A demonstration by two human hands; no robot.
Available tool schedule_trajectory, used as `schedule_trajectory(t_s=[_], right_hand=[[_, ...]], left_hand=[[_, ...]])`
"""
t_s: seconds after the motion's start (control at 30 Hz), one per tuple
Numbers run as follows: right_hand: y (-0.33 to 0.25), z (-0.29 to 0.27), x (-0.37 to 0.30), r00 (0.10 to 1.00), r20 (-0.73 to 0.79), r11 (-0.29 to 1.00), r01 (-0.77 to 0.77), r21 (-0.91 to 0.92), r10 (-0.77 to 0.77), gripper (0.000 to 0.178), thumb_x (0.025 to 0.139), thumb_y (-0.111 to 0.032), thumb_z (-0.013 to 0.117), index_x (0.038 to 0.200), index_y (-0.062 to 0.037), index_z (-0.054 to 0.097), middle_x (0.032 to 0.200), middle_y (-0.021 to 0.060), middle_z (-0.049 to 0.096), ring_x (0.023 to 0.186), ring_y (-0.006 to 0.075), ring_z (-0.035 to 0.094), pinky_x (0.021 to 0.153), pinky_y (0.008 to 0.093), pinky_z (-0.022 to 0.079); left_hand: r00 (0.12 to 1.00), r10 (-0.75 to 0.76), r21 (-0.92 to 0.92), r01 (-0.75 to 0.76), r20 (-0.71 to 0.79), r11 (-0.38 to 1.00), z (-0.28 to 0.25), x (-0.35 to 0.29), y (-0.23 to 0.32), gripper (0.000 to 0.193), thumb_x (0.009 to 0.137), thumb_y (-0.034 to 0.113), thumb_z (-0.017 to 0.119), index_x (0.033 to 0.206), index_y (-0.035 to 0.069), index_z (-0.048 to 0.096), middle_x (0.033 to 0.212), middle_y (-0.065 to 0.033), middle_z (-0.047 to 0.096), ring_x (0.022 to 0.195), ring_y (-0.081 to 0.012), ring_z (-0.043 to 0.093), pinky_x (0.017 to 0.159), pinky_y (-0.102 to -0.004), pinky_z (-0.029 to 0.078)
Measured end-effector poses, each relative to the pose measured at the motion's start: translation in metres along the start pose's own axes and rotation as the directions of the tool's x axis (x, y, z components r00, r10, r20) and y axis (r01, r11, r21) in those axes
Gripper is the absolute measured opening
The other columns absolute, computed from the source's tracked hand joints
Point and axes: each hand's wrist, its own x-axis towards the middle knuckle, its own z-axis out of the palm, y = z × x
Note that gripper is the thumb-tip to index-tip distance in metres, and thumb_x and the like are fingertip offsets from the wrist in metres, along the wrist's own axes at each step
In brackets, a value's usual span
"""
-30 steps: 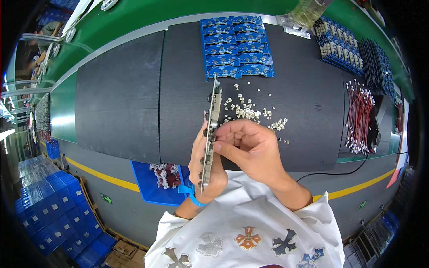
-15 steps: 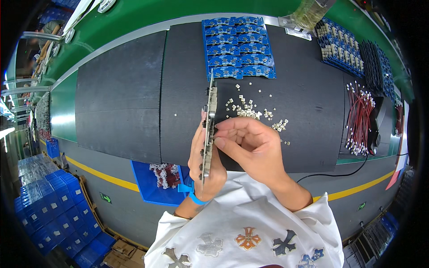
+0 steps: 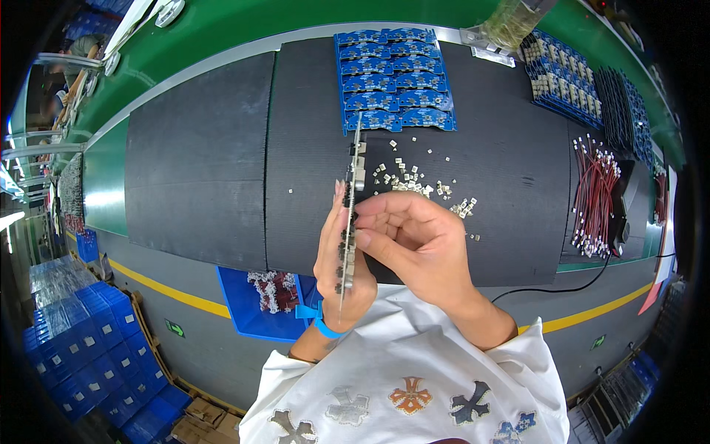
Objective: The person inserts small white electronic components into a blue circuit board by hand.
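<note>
A circuit board (image 3: pixel 347 240) stands on edge, seen nearly side-on, with small parts sticking out from both faces. My left hand (image 3: pixel 330 259), wearing a blue wristband, grips it from the left. On its right face, the thumb and forefinger of my right hand (image 3: pixel 421 244) are pinched together at the board; whatever lies between those fingertips is hidden. Beyond my hands, small white connectors (image 3: pixel 405 181) lie scattered in a loose heap. Farther off, a panel of blue circuit boards (image 3: pixel 399 80) lies in two columns, its near edge just behind the upright board's top end.
Black mats (image 3: pixel 200 163) cover the green bench. At right are a bundle of red and black wires (image 3: pixel 594 194) with white plugs and stacked blue boards (image 3: pixel 566 81). A blue bin (image 3: pixel 248 314) with wired parts sits below the bench's near edge. Blue crates (image 3: pixel 89 340) stand at lower left.
The board has turned slightly in my left hand, and its far end has shifted to the right. My right hand stays pinched against the board in nearly the same place.
</note>
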Motion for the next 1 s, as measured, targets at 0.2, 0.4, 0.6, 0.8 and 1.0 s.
schedule_trajectory(t_s=[0.2, 0.4, 0.6, 0.8, 1.0], right_hand=[[0.0, -0.005, 0.0, 1.0, 0.02, 1.0, 0.006, -0.018, -0.006, 0.022, 0.079, 0.009, 0.059, 0.1, 0.0058, 0.054, 0.089, 0.0092, 0.061, 0.082, 0.0117, 0.06, 0.074, 0.0239, 0.05], [-0.011, -0.003, -0.005, 0.999, 0.054, 0.999, -0.006, 0.046, 0.004, 0.024, 0.079, 0.009, 0.06, 0.101, 0.0065, 0.054, 0.09, 0.0096, 0.061, 0.082, 0.0125, 0.06, 0.073, 0.024, 0.05], [-0.013, -0.002, -0.008, 0.998, 0.062, 0.999, 0.035, -0.038, -0.032, 0.024, 0.078, 0.009, 0.059, 0.102, 0.0066, 0.054, 0.091, 0.0099, 0.061, 0.084, 0.0128, 0.06, 0.073, 0.024, 0.05], [-0.015, -0.001, -0.004, 0.999, 0.035, 0.998, 0.032, 0.051, -0.034, 0.024, 0.078, 0.01, 0.059, 0.101, 0.0072, 0.054, 0.092, 0.0112, 0.061, 0.084, 0.0125, 0.059, 0.073, 0.0234, 0.049], [-0.015, -0.004, -0.004, 0.999, 0.036, 1.0, 0.008, -0.029, -0.007, 0.023, 0.079, 0.01, 0.059, 0.101, 0.0063, 0.054, 0.09, 0.0096, 0.061, 0.083, 0.0119, 0.06, 0.073, 0.023, 0.05]], left_hand=[[0.995, 0.103, 0.015, -0.102, -0.013, 0.995, 0.001, 0.01, 0.008, 0.039, 0.081, -0.013, 0.041, 0.12, -0.008, 0.044, 0.126, -0.0271, 0.043, 0.119, -0.0405, 0.041, 0.099, -0.0454, 0.034], [0.963, 0.271, -0.034, -0.271, 0.01, 0.962, 0.006, 0.034, 0.02, 0.037, 0.082, -0.005, 0.046, 0.12, -0.009, 0.045, 0.126, -0.027, 0.043, 0.12, -0.0407, 0.039, 0.101, -0.0485, 0.029], [0.977, -0.205, -0.107, 0.21, 0.058, 0.972, -0.004, -0.016, -0.022, 0.041, 0.08, -0.007, 0.045, 0.121, -0.009, 0.043, 0.127, -0.0271, 0.043, 0.121, -0.0405, 0.039, 0.102, -0.0502, 0.027], [0.992, -0.079, 0.032, 0.076, 0.103, 0.997, 0.0, 0.005, 0.01, 0.046, 0.076, -0.01, 0.044, 0.123, -0.009, 0.042, 0.128, -0.0267, 0.042, 0.122, -0.0404, 0.037, 0.103, -0.0506, 0.025], [0.999, -0.038, 0.022, 0.038, 0.023, 0.999, -0.007, 0.007, 0.007, 0.049, 0.074, -0.013, 0.043, 0.123, -0.009, 0.042, 0.128, -0.0269, 0.042, 0.122, -0.0408, 0.037, 0.103, -0.0479, 0.026]])
